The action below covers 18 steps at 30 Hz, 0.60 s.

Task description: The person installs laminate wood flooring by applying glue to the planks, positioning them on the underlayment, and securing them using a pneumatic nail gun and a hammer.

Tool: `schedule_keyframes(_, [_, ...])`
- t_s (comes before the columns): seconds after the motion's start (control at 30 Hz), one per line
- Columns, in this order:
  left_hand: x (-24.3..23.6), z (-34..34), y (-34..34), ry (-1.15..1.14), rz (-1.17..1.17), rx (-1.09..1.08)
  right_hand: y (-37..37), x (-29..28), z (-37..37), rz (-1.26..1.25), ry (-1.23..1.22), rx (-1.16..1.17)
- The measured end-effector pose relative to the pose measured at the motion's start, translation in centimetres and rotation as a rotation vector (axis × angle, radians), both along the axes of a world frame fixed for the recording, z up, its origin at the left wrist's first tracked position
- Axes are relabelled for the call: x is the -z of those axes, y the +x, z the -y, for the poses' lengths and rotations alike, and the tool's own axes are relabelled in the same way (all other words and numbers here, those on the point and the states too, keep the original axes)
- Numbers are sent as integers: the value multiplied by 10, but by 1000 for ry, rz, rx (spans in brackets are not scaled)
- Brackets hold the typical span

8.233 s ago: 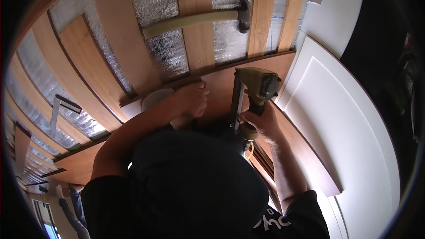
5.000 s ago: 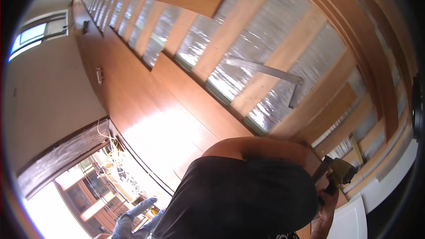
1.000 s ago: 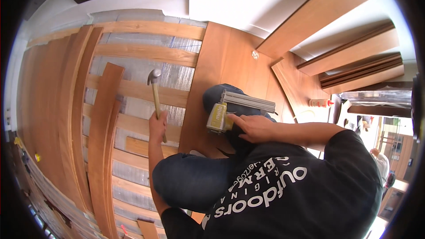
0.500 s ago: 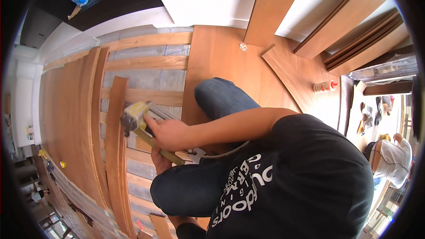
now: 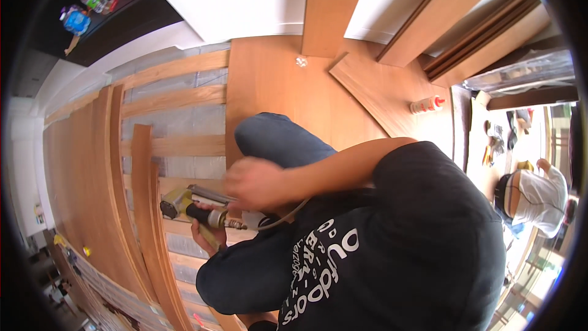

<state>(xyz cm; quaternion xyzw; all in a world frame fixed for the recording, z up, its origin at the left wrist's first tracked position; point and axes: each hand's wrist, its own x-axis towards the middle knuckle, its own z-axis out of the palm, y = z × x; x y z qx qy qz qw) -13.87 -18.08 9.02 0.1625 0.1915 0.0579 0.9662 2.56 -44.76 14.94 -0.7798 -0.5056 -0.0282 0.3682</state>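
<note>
A yellow-and-black nail gun (image 5: 177, 202) with a silver fitting and an air hose lies over the left knee side, above the wooden battens. My left hand (image 5: 203, 236) is closed around it from below, its palm hidden; an olive strip shows by the fingers, and I cannot tell whether it belongs to the gun. My right hand (image 5: 252, 184) is blurred just above the gun, apart from its body, so its fingers cannot be made out. Brown floorboards (image 5: 144, 202) lie loose beside the gun.
Laid flooring (image 5: 275, 79) spreads ahead of the right knee. A glue bottle (image 5: 427, 105) and a loose plank (image 5: 364, 95) lie on it. Boards (image 5: 337, 6) lean on the wall. Bare battens (image 5: 177, 145) cross plastic sheeting. Another person (image 5: 533, 196) crouches at far right.
The right hand has come off the nail gun and moved slightly back. The gun has turned and dropped lower, its black grip now showing. The view has shifted a little.
</note>
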Motion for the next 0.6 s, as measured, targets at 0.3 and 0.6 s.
schedule_keyframes(0.3, [15, -33, -11, 18, 138, -151, 145, 153, 452, -318, -1455, 877])
schedule_keyframes(0.6, [54, -43, -53, 22, 69, -276, 165, 31, 293, -26, -1248, 636])
